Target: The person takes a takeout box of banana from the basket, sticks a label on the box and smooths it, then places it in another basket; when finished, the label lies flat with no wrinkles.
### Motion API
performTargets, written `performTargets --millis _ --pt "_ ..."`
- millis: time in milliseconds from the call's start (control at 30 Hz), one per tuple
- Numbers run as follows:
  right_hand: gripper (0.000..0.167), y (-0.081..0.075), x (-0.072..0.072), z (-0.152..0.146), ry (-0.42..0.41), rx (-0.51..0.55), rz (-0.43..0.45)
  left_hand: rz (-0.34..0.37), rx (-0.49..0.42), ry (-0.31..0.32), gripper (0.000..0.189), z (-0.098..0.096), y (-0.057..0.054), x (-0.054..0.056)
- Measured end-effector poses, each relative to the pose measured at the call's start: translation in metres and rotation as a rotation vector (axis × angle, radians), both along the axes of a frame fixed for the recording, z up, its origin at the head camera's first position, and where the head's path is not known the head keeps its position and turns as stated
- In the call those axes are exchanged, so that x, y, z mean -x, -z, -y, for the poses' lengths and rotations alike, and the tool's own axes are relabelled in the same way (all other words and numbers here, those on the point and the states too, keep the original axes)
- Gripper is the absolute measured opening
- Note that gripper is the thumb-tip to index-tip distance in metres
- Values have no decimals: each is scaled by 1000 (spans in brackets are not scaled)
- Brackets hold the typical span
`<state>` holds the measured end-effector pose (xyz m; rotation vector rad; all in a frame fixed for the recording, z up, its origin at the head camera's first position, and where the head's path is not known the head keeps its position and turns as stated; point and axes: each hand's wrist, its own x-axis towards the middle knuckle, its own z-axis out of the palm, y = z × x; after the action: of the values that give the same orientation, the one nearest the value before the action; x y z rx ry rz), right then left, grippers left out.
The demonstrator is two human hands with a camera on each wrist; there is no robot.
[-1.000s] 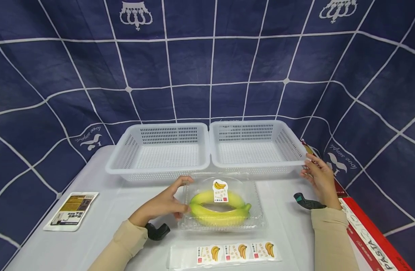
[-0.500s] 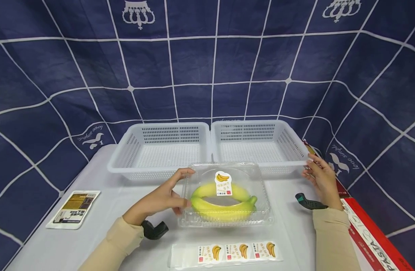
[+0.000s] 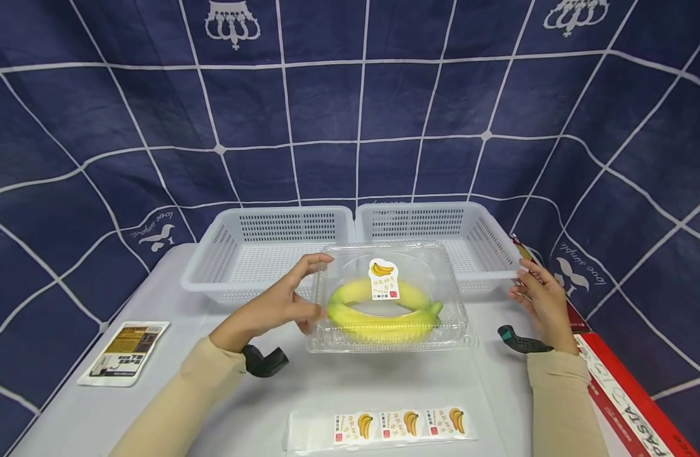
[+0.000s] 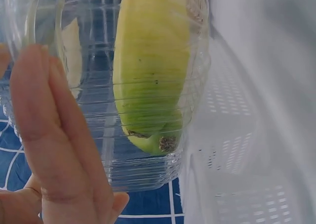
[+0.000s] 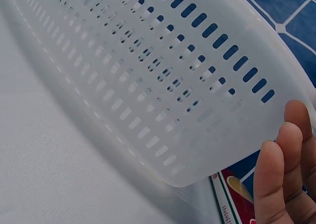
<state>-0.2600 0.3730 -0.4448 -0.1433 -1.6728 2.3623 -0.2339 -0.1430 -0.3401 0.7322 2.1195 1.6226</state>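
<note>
A clear plastic clamshell box (image 3: 441,266) with yellow-green bananas (image 3: 384,324) inside is held off the table, front edge lower than back. A banana sticker (image 3: 383,279) is on its lid. My left hand (image 3: 270,311) grips the box's left side, thumb near the front and fingers toward the back. In the left wrist view the banana's green end (image 4: 155,130) shows through the ridged wall. At the front right corner of the right white basket (image 3: 435,276), my right hand (image 3: 544,298) rests against the rim. Its fingers (image 5: 269,179) look fairly straight in the right wrist view; the thumb is hidden there.
A second white basket (image 3: 270,285) stands to the left of the first. A strip of banana stickers (image 3: 384,426) lies in front. A foil pouch (image 3: 124,353) lies at the left, and a red pasta box (image 3: 629,393) along the right edge.
The clamshell box has been lifted off the table and moved toward the baskets, its front dipping, with my left hand gripping it. My right hand has stayed at the basket corner.
</note>
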Motion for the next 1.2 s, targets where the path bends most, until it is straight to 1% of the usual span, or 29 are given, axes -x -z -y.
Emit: performTargets --millis 200,433,633,867,1067,1200 --pt "24 1 0 0 -6 11 -12 -24 4 -37 89 -8 -9 13" --pt "24 1 -1 1 -11 22 -29 -36 -33 -47 90 -19 -17 30" --pt "24 1 -1 1 -1 24 -15 -40 -55 -59 93 -31 -24 47" --pt "25 1 1 1 9 34 -9 -5 -79 -75 95 -46 -30 65" --pt "25 2 0 1 3 29 -24 24 -106 -84 94 -60 -29 83" --pt "25 3 1 1 1 29 -14 41 -107 -102 94 -70 -30 93"
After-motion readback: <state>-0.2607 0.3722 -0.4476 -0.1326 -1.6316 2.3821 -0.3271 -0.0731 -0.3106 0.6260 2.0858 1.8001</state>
